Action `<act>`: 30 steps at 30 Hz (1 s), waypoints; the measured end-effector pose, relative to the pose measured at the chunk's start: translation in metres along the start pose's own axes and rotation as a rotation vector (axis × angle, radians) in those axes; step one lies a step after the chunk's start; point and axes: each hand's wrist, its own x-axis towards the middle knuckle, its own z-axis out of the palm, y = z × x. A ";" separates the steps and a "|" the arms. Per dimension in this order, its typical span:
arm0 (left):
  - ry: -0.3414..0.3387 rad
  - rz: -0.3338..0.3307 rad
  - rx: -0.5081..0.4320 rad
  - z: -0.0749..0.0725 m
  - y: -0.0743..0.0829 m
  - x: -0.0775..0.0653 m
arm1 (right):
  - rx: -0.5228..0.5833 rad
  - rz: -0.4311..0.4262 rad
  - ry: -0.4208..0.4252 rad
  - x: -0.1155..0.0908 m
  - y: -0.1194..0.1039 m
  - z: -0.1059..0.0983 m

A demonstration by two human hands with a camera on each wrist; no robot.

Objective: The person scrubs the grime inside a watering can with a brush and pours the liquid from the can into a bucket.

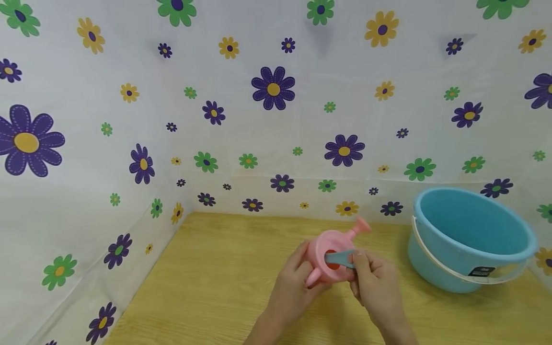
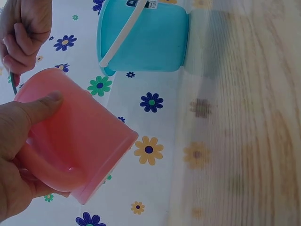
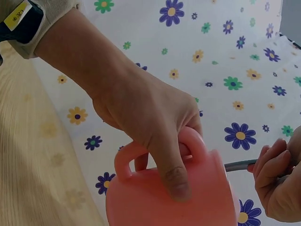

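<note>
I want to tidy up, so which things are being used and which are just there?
Being used:
pink watering can, in the left hand
blue tool, in the right hand, one end inside the can

Seem just there:
blue bucket, untouched
flowery sheet behind

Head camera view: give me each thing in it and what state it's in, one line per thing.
Pink plastic watering can: tilted, opening facing the wearer, gripped by the left hand
Slim light blue tool: held in the right hand, far end inside the can, tip hidden
Round light blue plastic bucket: upright, lidless, bottom not visible
Curved white bucket handle: lowered at the near side
White flower-print sheet: hanging behind the table
</note>
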 end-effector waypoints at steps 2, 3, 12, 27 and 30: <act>0.017 0.003 -0.013 0.000 0.002 -0.003 | 0.015 -0.020 -0.018 -0.002 0.003 0.004; 0.028 0.010 -0.009 0.001 0.003 -0.003 | 0.021 -0.029 -0.026 -0.003 0.005 0.005; 0.044 0.031 0.039 0.002 0.005 -0.002 | 0.022 0.013 -0.067 -0.001 0.005 -0.001; 0.014 -0.073 -0.027 -0.003 0.001 0.003 | 0.050 -0.093 -0.086 -0.001 -0.007 -0.021; 0.007 -0.055 -0.023 -0.002 0.001 0.002 | 0.050 -0.096 -0.116 -0.002 -0.004 -0.015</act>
